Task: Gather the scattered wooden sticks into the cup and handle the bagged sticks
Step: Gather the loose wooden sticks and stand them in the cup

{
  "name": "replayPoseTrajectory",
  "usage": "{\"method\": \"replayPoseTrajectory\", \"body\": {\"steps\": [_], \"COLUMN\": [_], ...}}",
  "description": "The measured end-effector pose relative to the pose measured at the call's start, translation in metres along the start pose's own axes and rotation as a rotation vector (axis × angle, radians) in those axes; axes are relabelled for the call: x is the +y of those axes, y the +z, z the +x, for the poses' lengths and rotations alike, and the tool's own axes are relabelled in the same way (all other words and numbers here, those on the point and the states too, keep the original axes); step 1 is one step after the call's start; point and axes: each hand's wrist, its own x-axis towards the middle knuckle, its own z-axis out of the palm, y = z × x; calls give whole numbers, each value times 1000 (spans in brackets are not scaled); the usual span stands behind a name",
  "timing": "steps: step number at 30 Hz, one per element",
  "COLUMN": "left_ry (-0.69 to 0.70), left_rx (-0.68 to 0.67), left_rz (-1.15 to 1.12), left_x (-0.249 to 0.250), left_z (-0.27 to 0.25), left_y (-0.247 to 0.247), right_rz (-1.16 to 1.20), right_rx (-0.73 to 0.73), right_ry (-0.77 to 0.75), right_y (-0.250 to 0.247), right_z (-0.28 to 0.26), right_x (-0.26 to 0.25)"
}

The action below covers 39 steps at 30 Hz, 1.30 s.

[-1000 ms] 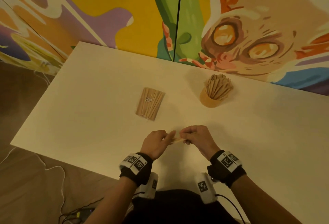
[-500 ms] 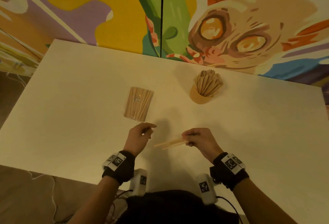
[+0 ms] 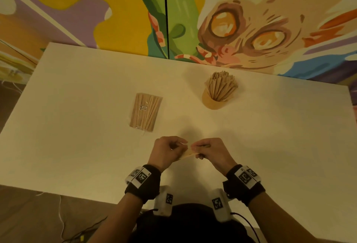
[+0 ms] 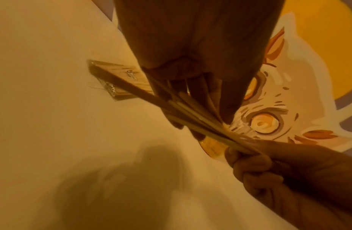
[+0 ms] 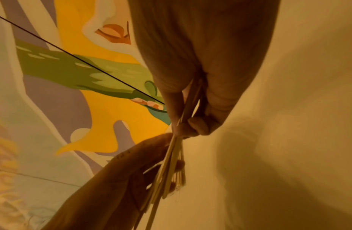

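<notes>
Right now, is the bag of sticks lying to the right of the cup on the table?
No, the bag of sticks lies flat on the table, well to the left of the cup.

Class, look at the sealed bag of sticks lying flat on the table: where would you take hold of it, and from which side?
Grip the bag of sticks across its narrow width, at mid-length, coming from above. It lies flat with its long sides clear of the cup, so fingers can probably pinch both edges without the sticks inside splaying.
</notes>
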Motion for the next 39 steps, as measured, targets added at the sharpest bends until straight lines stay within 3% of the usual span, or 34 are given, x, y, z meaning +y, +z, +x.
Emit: {"method": "replayPoseTrajectory", "body": {"steps": [4,7,9,13,17,21,24,32,35,39], "left_ry": [-229,-388,-350,-202,-128,-89,-91,-115,-130,-154], "left_rx": [2,-100,-87,22,122,89,15,25,-49,-90], "left_rz": [30,-280,-335,-177,-262,-363,-425,-513,-484,-475], "left_x": [-10,-9,-2,13,15,25,24,7,1,-1], "left_z": [2,3,3,2,1,-1,-1,5,7,11], "left_y": [-18,-23,-15,5,12,16,18,1,0,11], "right_rz": [99,101,53,-11,52,15,-13,235,141,93], "right_rx": [23,26,27,49,155,324,367,65,-70,-17], "right_ry": [-14,-39,-67,-131,-136,-166,-182,-109,-64,-36], "right_y": [-11,-14,-9,6,6,2,-1,-14,-11,-8], "right_z": [4,6,7,5,4,7,7,-5,-8,-2], "right_x": [-3,-8,-9,-9,-9,-5,-3,-7,0,2]}}
